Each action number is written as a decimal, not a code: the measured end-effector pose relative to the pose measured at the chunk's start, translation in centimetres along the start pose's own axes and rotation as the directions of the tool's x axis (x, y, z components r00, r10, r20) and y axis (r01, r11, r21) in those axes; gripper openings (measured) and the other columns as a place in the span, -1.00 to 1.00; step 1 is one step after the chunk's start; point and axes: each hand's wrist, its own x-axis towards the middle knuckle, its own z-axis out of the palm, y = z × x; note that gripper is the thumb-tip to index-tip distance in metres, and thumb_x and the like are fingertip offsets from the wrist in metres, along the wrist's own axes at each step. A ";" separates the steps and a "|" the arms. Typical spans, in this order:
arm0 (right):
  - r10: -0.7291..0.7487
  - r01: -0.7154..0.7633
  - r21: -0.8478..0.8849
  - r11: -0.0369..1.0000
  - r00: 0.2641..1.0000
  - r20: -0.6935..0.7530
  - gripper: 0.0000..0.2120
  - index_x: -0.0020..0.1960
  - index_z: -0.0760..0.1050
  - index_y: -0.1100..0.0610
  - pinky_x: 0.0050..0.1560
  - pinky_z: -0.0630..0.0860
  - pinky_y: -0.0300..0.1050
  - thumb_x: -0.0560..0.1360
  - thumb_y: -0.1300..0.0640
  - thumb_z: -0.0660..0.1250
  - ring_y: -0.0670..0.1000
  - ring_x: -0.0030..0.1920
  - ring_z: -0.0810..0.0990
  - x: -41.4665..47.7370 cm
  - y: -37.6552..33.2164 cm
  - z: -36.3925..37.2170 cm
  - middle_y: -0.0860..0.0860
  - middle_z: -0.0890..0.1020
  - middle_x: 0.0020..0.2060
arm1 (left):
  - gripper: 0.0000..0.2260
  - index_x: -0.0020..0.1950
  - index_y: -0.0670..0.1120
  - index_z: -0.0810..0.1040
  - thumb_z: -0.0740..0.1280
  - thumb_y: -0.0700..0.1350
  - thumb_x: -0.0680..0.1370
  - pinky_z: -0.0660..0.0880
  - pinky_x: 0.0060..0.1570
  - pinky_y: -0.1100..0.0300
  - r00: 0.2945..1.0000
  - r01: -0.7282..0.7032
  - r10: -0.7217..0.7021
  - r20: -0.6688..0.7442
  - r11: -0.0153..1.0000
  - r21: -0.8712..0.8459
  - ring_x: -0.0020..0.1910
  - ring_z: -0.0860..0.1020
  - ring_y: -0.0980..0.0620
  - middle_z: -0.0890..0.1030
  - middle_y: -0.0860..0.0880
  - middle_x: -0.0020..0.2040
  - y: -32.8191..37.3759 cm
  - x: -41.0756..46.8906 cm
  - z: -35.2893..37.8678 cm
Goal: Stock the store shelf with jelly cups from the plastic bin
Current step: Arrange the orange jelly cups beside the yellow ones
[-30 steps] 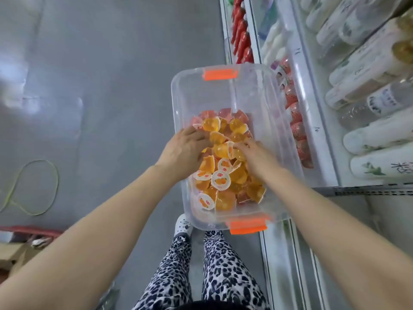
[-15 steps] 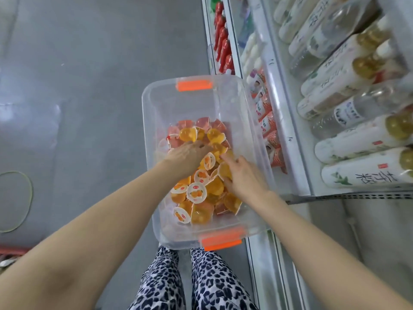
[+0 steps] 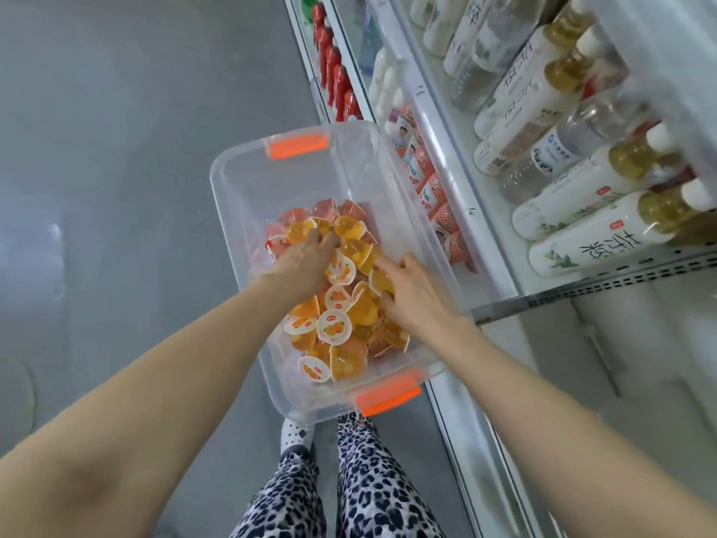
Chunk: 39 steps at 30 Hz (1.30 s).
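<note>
Both hands — left hand (image 3: 300,262), right hand (image 3: 415,293) — seemingly gathering jelly cups (image 3: 333,328).

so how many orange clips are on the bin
2. One orange clip sits on the far end rim of the clear plastic bin; the other orange clip is on the near end, just above the person's legs. None looks hidden.

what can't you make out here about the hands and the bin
Head view only:
- Left hand and right hand: fingers buried among orange jelly cups, so any grasp is hidden.
- Clear plastic bin: what supports it is hidden beneath.
- Lid print: too small.
</note>
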 end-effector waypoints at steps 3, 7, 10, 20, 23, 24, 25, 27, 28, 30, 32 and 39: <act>0.026 -0.023 0.042 0.999 0.996 -0.088 -0.52 0.32 0.33 -0.04 -0.07 0.55 0.06 0.44 0.17 0.35 0.11 -0.10 0.50 -1.6 -1.0 -0.7 0.09 0.43 -0.02 | -0.30 0.51 0.01 0.17 0.46 -0.20 0.48 0.54 -0.09 0.14 0.999 -0.031 0.031 -0.034 0.999 -0.014 0.18 0.52 -0.15 0.35 -0.11 0.38 -0.4 -1.2 -1.3; 0.058 -0.062 -0.013 0.998 0.976 -0.208 -0.56 0.29 0.38 0.01 -0.09 0.51 -0.01 0.43 0.12 0.34 0.15 -0.06 0.52 -4.7 -2.1 -2.7 0.11 0.46 0.02 | -0.33 0.47 -0.02 0.26 0.49 -0.10 0.44 0.54 0.07 0.04 0.991 -0.106 0.107 -0.083 0.994 0.017 0.23 0.47 -0.17 0.36 -0.12 0.35 -0.7 -3.2 -3.0; 0.108 -0.110 0.011 0.994 0.949 -0.296 -0.58 0.23 0.37 0.06 -0.13 0.48 -0.04 0.40 0.14 0.36 0.17 -0.07 0.54 -7.6 -3.0 -4.2 0.11 0.45 0.08 | -0.37 0.39 -0.07 0.32 0.50 -0.09 0.40 0.51 0.03 0.04 0.977 -0.181 0.175 -0.118 0.983 -0.042 0.15 0.49 -0.16 0.39 -0.12 0.27 -0.5 -5.0 -4.4; 0.183 -0.233 -0.019 0.972 0.810 -0.557 -0.56 0.30 0.50 0.00 -0.31 0.52 -0.05 0.43 0.09 0.38 0.18 -0.29 0.51 -18.9 -3.9 -9.0 0.12 0.43 0.01 | -0.42 0.33 0.01 0.39 0.46 0.14 0.38 0.48 0.15 -0.04 0.872 -0.481 0.474 -0.122 0.876 -0.031 0.19 0.51 -0.08 0.51 -0.04 0.25 5.5 -10.1 -9.3; 0.302 -0.367 0.014 0.930 0.743 -0.598 -0.56 0.31 0.42 -0.03 -0.23 0.49 -0.05 0.45 0.02 0.36 0.20 -0.13 0.55 -22.7 -3.3 -10.7 0.09 0.41 0.09 | -0.42 0.34 -0.02 0.43 0.46 0.16 0.40 0.44 0.18 0.03 0.796 -0.597 0.594 -0.118 0.802 0.011 0.24 0.49 -0.07 0.53 -0.05 0.28 9.5 -11.7 -10.9; 0.330 -0.394 0.034 0.919 0.718 -0.613 -0.57 0.30 0.41 -0.03 -0.21 0.49 -0.04 0.45 0.01 0.35 0.20 -0.11 0.54 -24.1 -3.1 -11.3 0.07 0.41 0.09 | -0.43 0.32 -0.02 0.44 0.46 0.18 0.40 0.45 0.16 0.04 0.772 -0.628 0.625 -0.114 0.778 0.017 0.23 0.50 -0.07 0.54 -0.04 0.27 11.0 -12.2 -11.3; 0.350 -0.412 0.052 0.910 0.692 -0.631 -0.59 0.29 0.40 -0.03 -0.19 0.50 -0.02 0.46 0.01 0.34 0.20 -0.11 0.54 -25.6 -2.9 -11.9 0.07 0.41 0.07 | -0.43 0.30 -0.01 0.45 0.46 0.20 0.39 0.46 0.13 0.05 0.747 -0.658 0.655 -0.111 0.753 0.021 0.21 0.51 -0.06 0.55 -0.03 0.25 12.5 -12.8 -11.7; 0.382 -0.449 0.083 0.890 0.632 -0.674 -0.62 0.25 0.40 -0.01 -0.18 0.49 0.01 0.45 0.01 0.34 0.18 -0.13 0.53 -28.7 -2.5 -13.2 0.06 0.42 0.04 | -0.44 0.25 0.02 0.47 0.46 0.25 0.36 0.48 0.05 0.07 0.698 -0.710 0.708 -0.109 0.704 0.025 0.15 0.53 -0.03 0.58 0.01 0.20 15.6 -14.0 -12.3; 0.401 -0.470 0.101 0.877 0.598 -0.694 -0.63 0.22 0.40 -0.02 -0.19 0.48 0.00 0.44 0.01 0.34 0.16 -0.14 0.52 -30.3 -2.4 -13.9 0.04 0.42 0.03 | -0.45 0.23 0.05 0.48 0.48 0.25 0.34 0.48 0.00 0.10 0.673 -0.734 0.731 -0.114 0.679 0.025 0.11 0.54 -0.01 0.59 0.03 0.16 17.0 -14.6 -12.5; 0.424 -0.507 0.131 0.852 0.520 -0.742 -0.66 0.17 0.40 -0.02 -0.20 0.47 -0.02 0.42 -0.01 0.33 0.13 -0.17 0.50 -33.5 -2.0 -15.0 0.02 0.43 0.00 | -0.53 0.17 0.07 0.50 0.50 0.19 0.34 0.41 -0.12 0.17 0.618 -0.782 0.778 -0.114 0.623 0.012 0.05 0.55 0.02 0.60 0.05 0.09 20.0 -16.1 -13.0; 0.443 -0.537 0.171 0.826 0.433 -0.785 -0.68 0.13 0.40 -0.01 -0.18 0.45 -0.04 0.40 0.00 0.35 0.11 -0.14 0.51 -36.7 -1.5 -16.0 0.00 0.44 0.00 | -0.57 0.15 0.05 0.52 0.50 0.13 0.36 0.35 -0.13 0.18 0.548 -0.833 0.828 -0.121 0.553 0.011 0.05 0.55 0.01 0.61 0.05 0.07 22.9 -17.9 -13.5; 0.478 -0.546 0.342 0.764 0.124 -0.870 -0.71 0.05 0.40 -0.01 -0.05 0.48 0.00 0.38 0.02 0.39 0.00 -0.07 0.49 -47.9 2.0 -19.3 -0.04 0.47 -0.01 | -0.41 0.37 0.04 0.42 0.46 0.18 0.40 0.38 0.16 0.17 0.343 -0.936 0.917 -0.204 0.351 0.007 0.30 0.46 0.01 0.52 0.05 0.32 33.1 -23.9 -14.2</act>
